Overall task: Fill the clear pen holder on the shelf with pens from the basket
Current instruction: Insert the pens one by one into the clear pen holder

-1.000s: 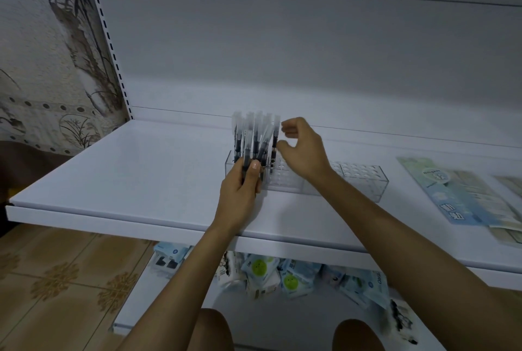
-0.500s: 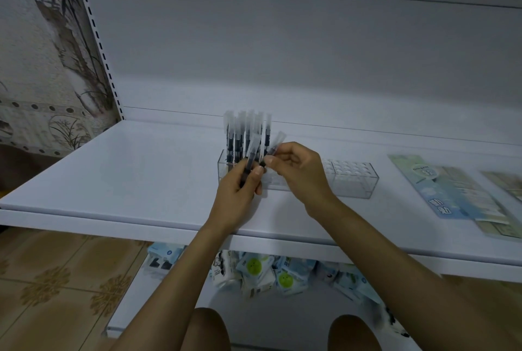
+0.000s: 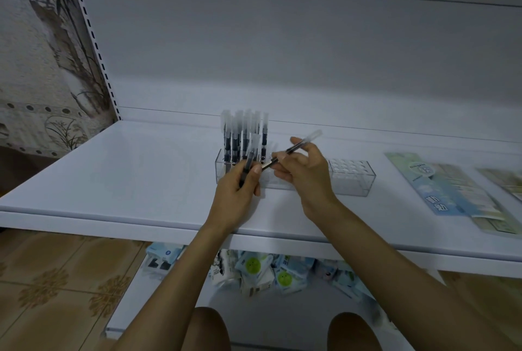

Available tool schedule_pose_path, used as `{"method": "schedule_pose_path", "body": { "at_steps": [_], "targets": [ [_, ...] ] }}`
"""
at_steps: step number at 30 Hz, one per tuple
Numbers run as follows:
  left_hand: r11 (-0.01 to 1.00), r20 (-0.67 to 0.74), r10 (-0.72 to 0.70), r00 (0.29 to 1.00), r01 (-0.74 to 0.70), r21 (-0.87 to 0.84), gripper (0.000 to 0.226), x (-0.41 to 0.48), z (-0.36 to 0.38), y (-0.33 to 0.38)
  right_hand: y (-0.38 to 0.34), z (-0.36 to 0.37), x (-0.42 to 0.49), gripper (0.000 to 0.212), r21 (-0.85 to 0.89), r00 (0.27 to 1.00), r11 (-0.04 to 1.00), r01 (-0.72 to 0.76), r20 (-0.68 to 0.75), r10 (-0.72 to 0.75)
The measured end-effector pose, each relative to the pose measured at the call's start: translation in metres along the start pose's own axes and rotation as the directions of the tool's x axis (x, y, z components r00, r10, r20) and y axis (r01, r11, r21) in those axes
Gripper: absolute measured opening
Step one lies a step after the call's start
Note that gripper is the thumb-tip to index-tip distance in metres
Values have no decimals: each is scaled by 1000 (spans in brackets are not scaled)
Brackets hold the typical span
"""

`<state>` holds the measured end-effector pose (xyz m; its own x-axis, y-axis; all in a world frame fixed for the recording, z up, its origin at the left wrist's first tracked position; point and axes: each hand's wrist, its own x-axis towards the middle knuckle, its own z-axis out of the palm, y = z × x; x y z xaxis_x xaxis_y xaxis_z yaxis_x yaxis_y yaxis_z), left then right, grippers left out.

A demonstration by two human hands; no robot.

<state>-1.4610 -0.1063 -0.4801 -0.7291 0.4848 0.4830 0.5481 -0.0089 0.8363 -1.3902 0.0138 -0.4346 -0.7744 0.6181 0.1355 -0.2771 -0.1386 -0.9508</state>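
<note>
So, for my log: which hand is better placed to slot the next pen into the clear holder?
Right hand: it pinches a single pen near free holes in the holder; the left hand grips another pen.

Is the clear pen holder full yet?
Partly full: capped black pens stand only at the left end of the clear plastic pen holder; its right-end holes are empty.

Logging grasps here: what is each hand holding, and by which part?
Right hand pinches one pen around mid-barrel; left hand grips spare pens by their lower barrels.
</note>
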Motion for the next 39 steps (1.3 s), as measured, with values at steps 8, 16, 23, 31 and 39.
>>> {"method": "schedule_pose_path", "body": {
  "at_steps": [8,16,23,31,39],
  "targets": [
    [950,-177,-221,959,171,-259,33,5,-3,3,-18,2,34,27,-173,967,961,215,-97,-234],
    [989,-183,-97,978,74,-129,29,3,-2,-1,-3,11,41,36,-468,920,804,368,59,-387],
    [981,-169,-116,979,86,-173,27,2,-2,-1,6,14,44,28,-540,914,749,385,107,-392],
    [983,-168,-112,979,84,-164,27,2,-2,1,23,14,47,26,-640,913,665,386,162,-373],
    [988,-166,-101,981,79,-135,26,1,-2,0,27,13,47,33,-661,908,637,397,184,-376]
  ]
}}
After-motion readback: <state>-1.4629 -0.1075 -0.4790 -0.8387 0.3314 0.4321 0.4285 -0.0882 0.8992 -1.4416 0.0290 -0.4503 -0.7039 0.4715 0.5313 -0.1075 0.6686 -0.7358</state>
